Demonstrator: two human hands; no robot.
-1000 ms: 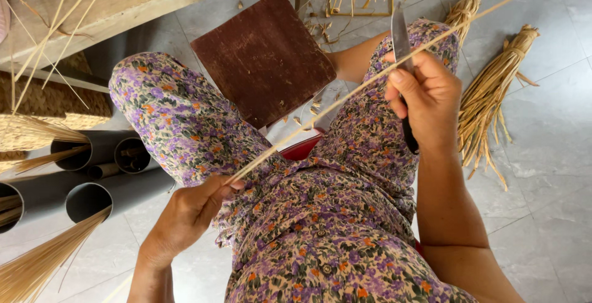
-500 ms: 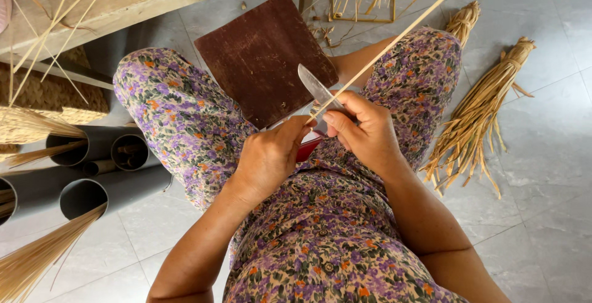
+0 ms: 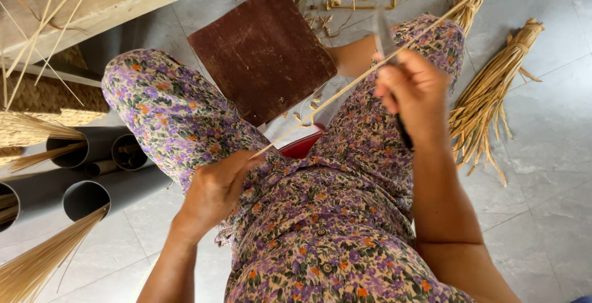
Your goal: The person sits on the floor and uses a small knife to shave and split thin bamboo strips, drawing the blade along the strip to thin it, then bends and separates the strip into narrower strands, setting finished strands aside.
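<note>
The person wears a loose garment of thin printed fabric covering the torso and both legs to the knee, patterned all over with small purple, orange and cream flowers and dark green leaves on a lilac-to-beige ground. A row of small round buttons runs down the centre front, and the cloth lies in soft folds across the lap. Both forearms are bare, with no sleeves, and the left hand (image 3: pixel 216 189) and right hand (image 3: pixel 414 90) carry no gloves, rings or wristbands.

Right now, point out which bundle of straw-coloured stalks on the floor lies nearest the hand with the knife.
The loose pale straw bundle just right of the right hand; the tied bundle lies farther out toward the right edge.
</note>
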